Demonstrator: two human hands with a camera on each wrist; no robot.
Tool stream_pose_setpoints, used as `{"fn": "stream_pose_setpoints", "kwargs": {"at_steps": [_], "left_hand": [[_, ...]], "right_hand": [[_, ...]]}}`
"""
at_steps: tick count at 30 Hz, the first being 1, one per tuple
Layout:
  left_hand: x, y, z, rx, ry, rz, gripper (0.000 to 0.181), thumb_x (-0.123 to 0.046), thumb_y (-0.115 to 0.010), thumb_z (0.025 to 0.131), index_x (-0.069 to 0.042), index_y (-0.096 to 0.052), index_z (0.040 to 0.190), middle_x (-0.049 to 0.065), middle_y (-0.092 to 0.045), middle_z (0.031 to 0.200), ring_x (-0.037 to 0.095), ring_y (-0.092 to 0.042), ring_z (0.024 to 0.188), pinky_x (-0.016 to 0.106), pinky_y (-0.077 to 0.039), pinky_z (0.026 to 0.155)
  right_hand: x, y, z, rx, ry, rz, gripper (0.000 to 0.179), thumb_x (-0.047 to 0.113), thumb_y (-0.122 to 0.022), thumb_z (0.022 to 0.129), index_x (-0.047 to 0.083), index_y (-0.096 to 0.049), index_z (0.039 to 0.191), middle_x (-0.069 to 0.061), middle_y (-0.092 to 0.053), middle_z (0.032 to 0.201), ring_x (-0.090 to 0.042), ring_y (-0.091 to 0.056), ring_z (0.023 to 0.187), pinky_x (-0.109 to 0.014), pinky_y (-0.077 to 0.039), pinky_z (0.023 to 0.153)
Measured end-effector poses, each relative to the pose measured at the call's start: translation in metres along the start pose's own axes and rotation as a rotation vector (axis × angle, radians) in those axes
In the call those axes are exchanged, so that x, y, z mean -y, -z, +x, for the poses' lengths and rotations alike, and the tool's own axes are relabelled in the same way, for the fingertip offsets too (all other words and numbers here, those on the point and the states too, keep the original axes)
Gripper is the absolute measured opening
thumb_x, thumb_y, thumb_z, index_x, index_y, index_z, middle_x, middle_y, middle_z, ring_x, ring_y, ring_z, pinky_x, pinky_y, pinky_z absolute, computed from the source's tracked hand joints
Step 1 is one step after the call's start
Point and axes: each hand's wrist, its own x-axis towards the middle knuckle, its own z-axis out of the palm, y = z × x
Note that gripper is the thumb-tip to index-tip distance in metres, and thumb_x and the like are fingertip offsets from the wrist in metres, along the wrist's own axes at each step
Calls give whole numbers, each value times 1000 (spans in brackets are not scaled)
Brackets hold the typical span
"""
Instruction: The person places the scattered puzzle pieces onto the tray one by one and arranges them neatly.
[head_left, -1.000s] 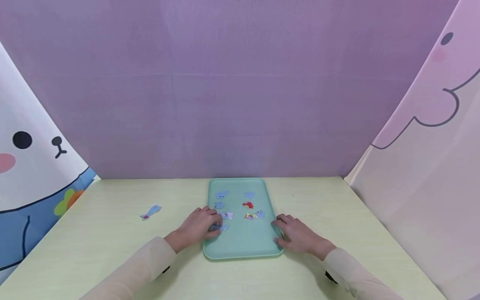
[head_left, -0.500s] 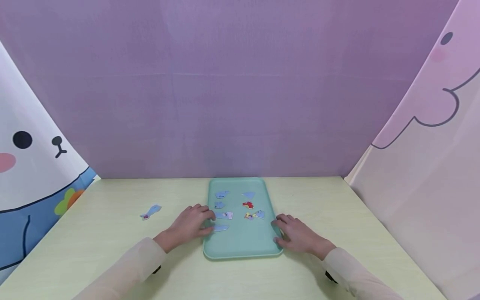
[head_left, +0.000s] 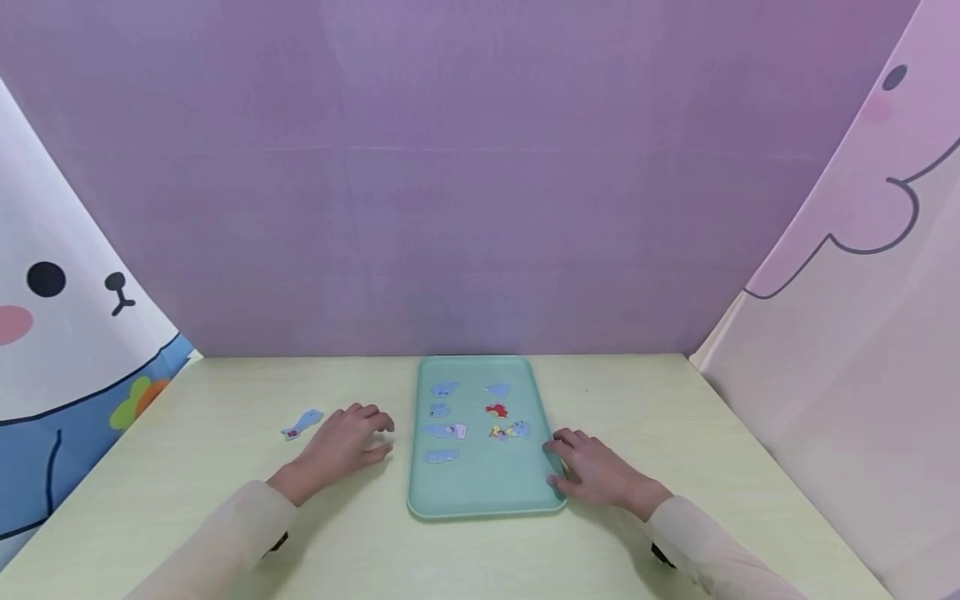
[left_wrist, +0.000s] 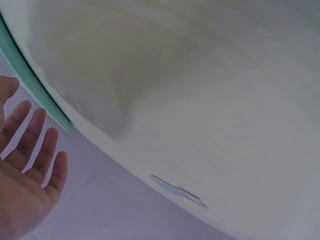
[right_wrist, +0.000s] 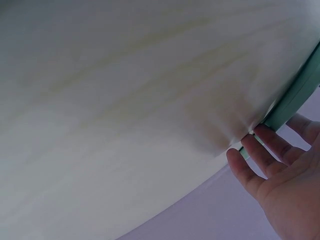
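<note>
A green tray (head_left: 480, 487) lies flat on the table, bearing several small flat picture pieces. Among them are a blue piece (head_left: 442, 456) at the lower left, a blue piece with a pale end (head_left: 447, 431) above it, a red piece (head_left: 497, 410) and a yellow-and-blue piece (head_left: 517, 429). My left hand (head_left: 343, 442) hovers left of the tray, holding nothing, its fingers loosely bent. Beyond it a slim blue piece (head_left: 302, 423) lies on the table, seen edge-on in the left wrist view. My right hand (head_left: 592, 468) rests at the tray's right rim with relaxed fingers.
The pale wooden table (head_left: 645, 400) runs back to a purple backdrop (head_left: 480, 208). A cartoon-printed cloth (head_left: 67, 358) hangs on the left, and a pink-and-white one (head_left: 862, 350) on the right.
My left hand has drawn back leftward off the tray, uncovering the pieces on its left side. The right hand, the tray and the slim piece on the table have stayed put.
</note>
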Motion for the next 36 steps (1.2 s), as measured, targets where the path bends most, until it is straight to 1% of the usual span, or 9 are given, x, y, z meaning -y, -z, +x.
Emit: {"fn": "stream_pose_setpoints", "kwargs": {"at_steps": [5,9,16,20,24,29,36], "left_hand": [[19,3,-10,11,64,15,22,-26,-72,76,-16,-65,94,-4,-62,90,20,-57,83,38,-46,66],[34,8,-18,11,123,33,23,-24,-71,76,-14,-65,96,0,-63,90,23,-57,83,43,-46,66],[55,19,-29,9,201,40,28,-23,-72,75,-10,-64,98,3,-63,88,27,-56,80,45,-45,62],[62,22,-33,12,248,39,30,-24,-72,75,-9,-63,99,6,-62,89,31,-56,81,46,-45,62],[68,23,-36,34,286,33,31,-24,-72,75,-8,-63,100,10,-61,93,34,-55,83,49,-45,63],[77,22,-38,59,319,18,34,-25,-71,76,-6,-62,103,13,-61,95,34,-55,82,51,-44,64],[85,19,-38,72,347,10,33,-23,-69,78,-3,-61,104,16,-61,98,36,-55,83,52,-43,66]], "right_hand": [[0,-1,-1,-2,4,0,46,34,-60,85,7,-54,121,-12,-51,123,-26,-49,110,-44,-44,88],[0,0,-1,-4,8,0,45,33,-60,85,7,-54,121,-11,-51,122,-25,-49,109,-44,-44,87],[0,0,-2,-4,11,-3,45,33,-60,85,7,-54,121,-11,-51,122,-25,-50,108,-43,-44,86],[0,0,-2,-1,5,3,46,34,-60,85,7,-53,121,-11,-51,122,-25,-49,109,-44,-44,87],[-1,-2,-2,-1,4,6,46,34,-60,85,7,-53,122,-11,-50,123,-26,-49,110,-44,-44,88],[-1,-1,-1,-2,2,19,47,35,-59,85,7,-53,123,-11,-50,124,-26,-48,112,-45,-43,90],[-2,-1,0,-13,8,6,46,35,-60,85,8,-53,122,-10,-50,123,-25,-49,111,-44,-44,88]]}}
